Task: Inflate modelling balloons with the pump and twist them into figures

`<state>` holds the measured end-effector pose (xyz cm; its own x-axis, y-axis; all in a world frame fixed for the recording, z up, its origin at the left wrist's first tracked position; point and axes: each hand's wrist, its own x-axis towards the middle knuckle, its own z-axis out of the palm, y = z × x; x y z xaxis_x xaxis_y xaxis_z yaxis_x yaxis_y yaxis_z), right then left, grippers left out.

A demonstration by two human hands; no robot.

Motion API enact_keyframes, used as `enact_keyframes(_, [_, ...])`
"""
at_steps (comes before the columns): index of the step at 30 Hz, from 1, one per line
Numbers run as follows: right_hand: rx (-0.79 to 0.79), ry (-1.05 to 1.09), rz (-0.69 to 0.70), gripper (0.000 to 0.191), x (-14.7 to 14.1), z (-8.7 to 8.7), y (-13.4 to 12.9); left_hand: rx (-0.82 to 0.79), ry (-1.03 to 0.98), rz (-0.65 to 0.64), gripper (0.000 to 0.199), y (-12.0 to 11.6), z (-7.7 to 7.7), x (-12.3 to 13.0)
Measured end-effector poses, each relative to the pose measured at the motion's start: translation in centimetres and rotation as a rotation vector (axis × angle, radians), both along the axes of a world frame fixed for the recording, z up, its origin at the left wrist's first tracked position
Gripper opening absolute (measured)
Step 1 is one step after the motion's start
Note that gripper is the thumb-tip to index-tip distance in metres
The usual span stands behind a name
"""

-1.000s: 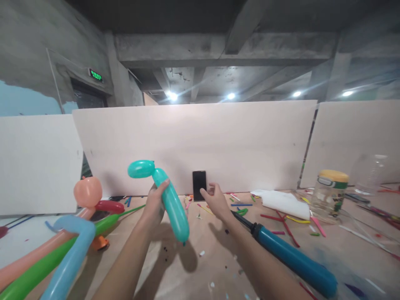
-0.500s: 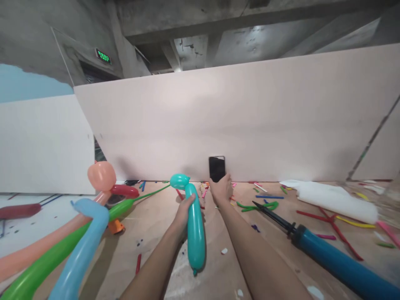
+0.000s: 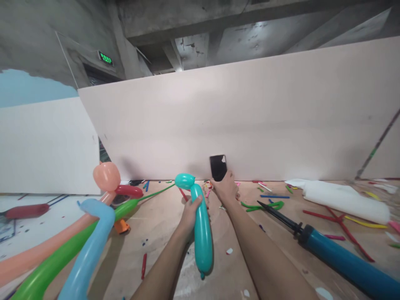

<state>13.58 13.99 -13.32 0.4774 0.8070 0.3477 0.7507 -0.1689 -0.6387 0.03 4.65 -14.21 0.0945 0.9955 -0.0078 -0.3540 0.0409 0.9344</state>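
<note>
Fingers of my left hand (image 3: 190,213) are wrapped round a teal modelling balloon (image 3: 203,239), which has a small twisted bubble at its far end and a knot at its near end. At the foot of the upright board, my right hand (image 3: 225,187) grips the lower part of a dark-screened smartphone (image 3: 218,166), which stands nearly upright near the board. Loose scraps of balloon lie around my right hand. A green balloon's thin tip (image 3: 158,191) reaches close to the teal bubble.
Long peach (image 3: 59,241), green (image 3: 59,254) and light blue balloons (image 3: 89,246) fill the left side. A blue hand pump (image 3: 340,254) lies at the right, below a white rolled bundle (image 3: 345,200). Uninflated balloons (image 3: 340,225) are strewn over the table (image 3: 156,233). A pale board (image 3: 250,116) stands behind.
The phone's top now leans slightly left, and my right hand has turned a little around it. My left hand still holds the teal balloon. The whole view has shifted slightly.
</note>
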Motion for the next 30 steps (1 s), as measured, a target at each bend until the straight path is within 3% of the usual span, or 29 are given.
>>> enact_keyframes(5, [0.007,0.028,0.026,0.069,-0.2,0.1,-0.6,0.023,0.029,0.055,0.040,-0.5,0.3,0.1])
enact_keyframes(10, [0.013,0.086,0.080,0.074,0.3,0.7,-1.7,0.009,0.024,0.030,0.042,-0.8,0.5,0.1])
enact_keyframes(15, [0.009,0.117,0.193,0.074,0.6,2.4,-5.4,-0.013,-0.020,0.077,0.047,-0.5,-0.1,0.3])
enact_keyframes(18, [-0.084,0.144,0.464,0.059,0.6,3.6,-10.1,0.042,-0.068,0.219,0.045,-0.7,-0.2,0.8])
enact_keyframes(20, [-0.232,0.147,0.867,0.062,1.0,4.6,-13.7,0.049,-0.087,0.304,0.042,-1.3,0.4,1.4])
enact_keyframes(21, [-0.235,0.127,0.990,0.065,1.4,5.1,-15.3,0.047,-0.075,0.328,0.041,-1.8,1.0,1.7])
enact_keyframes(22, [-0.188,0.087,1.010,0.058,2.0,5.6,-16.6,0.058,-0.037,0.327,0.040,-2.3,1.8,1.9])
enact_keyframes(24, [-0.135,-0.006,0.942,0.047,3.8,6.6,-18.3,0.172,0.115,0.205,0.037,-3.6,3.7,2.1])
enact_keyframes(26, [-0.102,-0.051,0.833,0.049,6.8,7.4,-18.7,0.357,0.330,0.031,0.034,-4.6,5.7,1.8])
enact_keyframes(30, [0.020,-0.300,0.484,0.053,16.2,7.8,-17.4,0.449,0.693,-0.025,0.027,-5.1,7.8,-1.3])
